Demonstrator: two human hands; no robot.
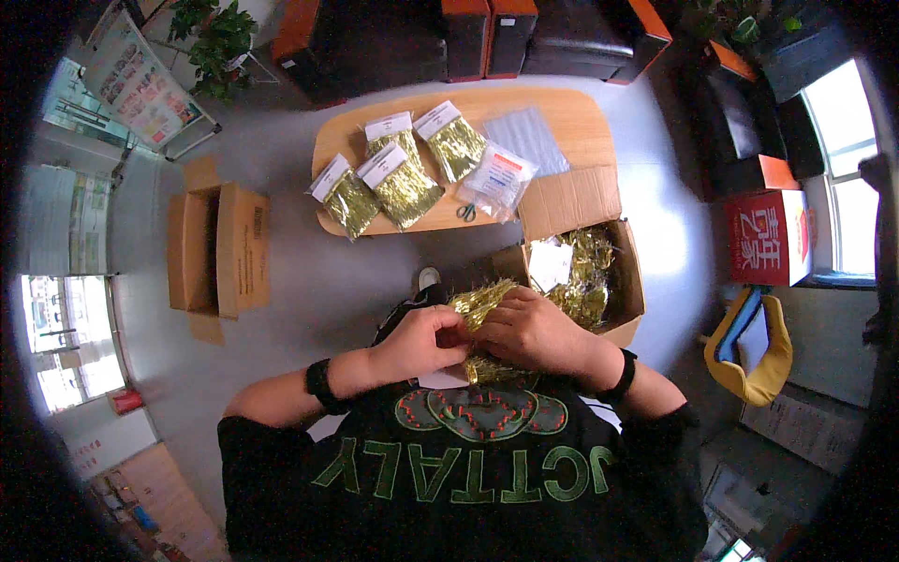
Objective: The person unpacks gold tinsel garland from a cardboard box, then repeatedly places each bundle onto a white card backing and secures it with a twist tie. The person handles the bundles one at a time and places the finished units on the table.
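Near my lap, both hands pinch a bundle of gold metallic tinsel [483, 301]. My left hand [425, 343] is at its left side, thumb and fingers closed on it. My right hand [525, 330] grips it from the right, fingers curled over and hiding part of it. A white card [444, 378] lies below the hands, against more tinsel. Close to my right hand stands an open cardboard box [635, 274] holding loose gold tinsel [590, 281] and white cards [550, 265].
On the wooden table [562, 105] lie several tinsel packs [402, 191] with white header cards, clear plastic bags [525, 137], a printed plastic packet [497, 177] and scissors [466, 212]. Another open cardboard box [242, 253] stands on the floor at left. Black armchairs [583, 53] stand beyond the table.
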